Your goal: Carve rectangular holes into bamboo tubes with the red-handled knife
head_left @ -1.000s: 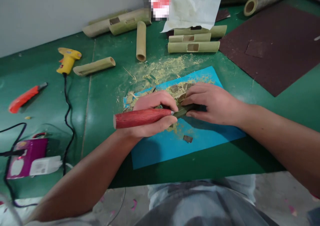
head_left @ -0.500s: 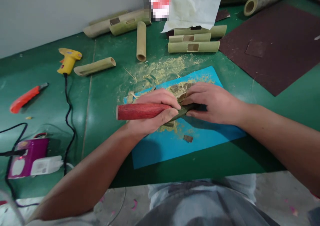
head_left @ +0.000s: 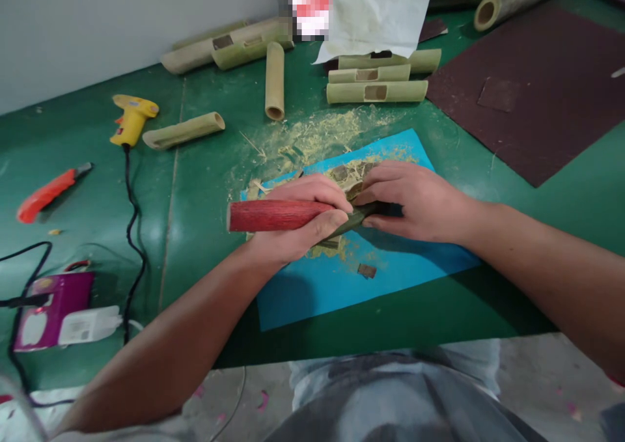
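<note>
1. The left hand (head_left: 305,239), at the middle of the frame, has its fingers curled closed around a red-handled tool (head_left: 273,215); the handle's butt points to the left of the frame, and the working end is hidden at the fingertips.
2. The right hand (head_left: 413,198), just right of centre, holds a dark green bamboo piece (head_left: 355,223) with fingers on its far side and thumb on its near side — a narrow grip.
3. That bamboo piece lies at mid-frame, slanting between the two hands above a blue sheet (head_left: 312,299); the left fingertips are right by it, though whether they press on it I cannot tell.
4. Pale shavings (head_left: 319,133) spread over the blue sheet and the green table (head_left: 205,188) above it. A small brown chip (head_left: 367,271) lies on the sheet, below the hands.
5. In the upper middle, two bamboo tubes with cut openings lie side by side, the nearer tube (head_left: 405,92) below a shorter one (head_left: 342,76); white paper (head_left: 375,19) is above them.
6. Left of these, an upright-lying tube (head_left: 275,81) points its open end down the frame, and another tube (head_left: 185,131) lies slantwise beside a yellow glue gun (head_left: 131,118).
7. At the left edge are an orange-handled knife (head_left: 46,194) and, lower down, a purple box (head_left: 73,289) next to a white adapter (head_left: 90,325).
8. A dark brown sheet (head_left: 541,97) fills the upper right — one corner pointing downward.
</note>
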Demonstrator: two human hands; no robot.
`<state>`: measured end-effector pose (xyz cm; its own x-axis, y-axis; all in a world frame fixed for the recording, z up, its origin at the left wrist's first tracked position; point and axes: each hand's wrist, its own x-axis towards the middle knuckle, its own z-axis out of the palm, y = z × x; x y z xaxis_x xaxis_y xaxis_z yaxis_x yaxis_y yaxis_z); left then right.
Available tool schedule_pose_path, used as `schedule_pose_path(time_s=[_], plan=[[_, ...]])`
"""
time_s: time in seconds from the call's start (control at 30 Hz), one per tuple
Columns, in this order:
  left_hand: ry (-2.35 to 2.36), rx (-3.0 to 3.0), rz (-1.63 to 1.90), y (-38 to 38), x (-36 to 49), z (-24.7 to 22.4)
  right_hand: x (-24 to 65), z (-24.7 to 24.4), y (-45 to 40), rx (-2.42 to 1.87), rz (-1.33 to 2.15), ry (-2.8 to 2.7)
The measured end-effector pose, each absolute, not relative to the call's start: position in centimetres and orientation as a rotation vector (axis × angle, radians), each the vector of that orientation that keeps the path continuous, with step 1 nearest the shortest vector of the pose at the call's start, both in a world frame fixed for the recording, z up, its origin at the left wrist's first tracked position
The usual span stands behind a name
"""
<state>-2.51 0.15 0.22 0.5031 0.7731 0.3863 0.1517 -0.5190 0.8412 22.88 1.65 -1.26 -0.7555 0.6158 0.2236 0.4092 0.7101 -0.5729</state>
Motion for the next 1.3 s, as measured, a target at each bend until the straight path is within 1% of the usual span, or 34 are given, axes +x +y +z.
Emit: schedule_pose_path(time_s=[0.23, 1.3], plan=[[0.879, 1.989, 1.048, -0.22, -1.75, 0.29, 22.69, -1.31, 1.61, -0.802, 0.689, -2.496], [0.848, 2.065, 1.248, -0.67, -1.92, -0.48, 22.80, -1.36, 1.67, -0.813, 0.733, -2.457]])
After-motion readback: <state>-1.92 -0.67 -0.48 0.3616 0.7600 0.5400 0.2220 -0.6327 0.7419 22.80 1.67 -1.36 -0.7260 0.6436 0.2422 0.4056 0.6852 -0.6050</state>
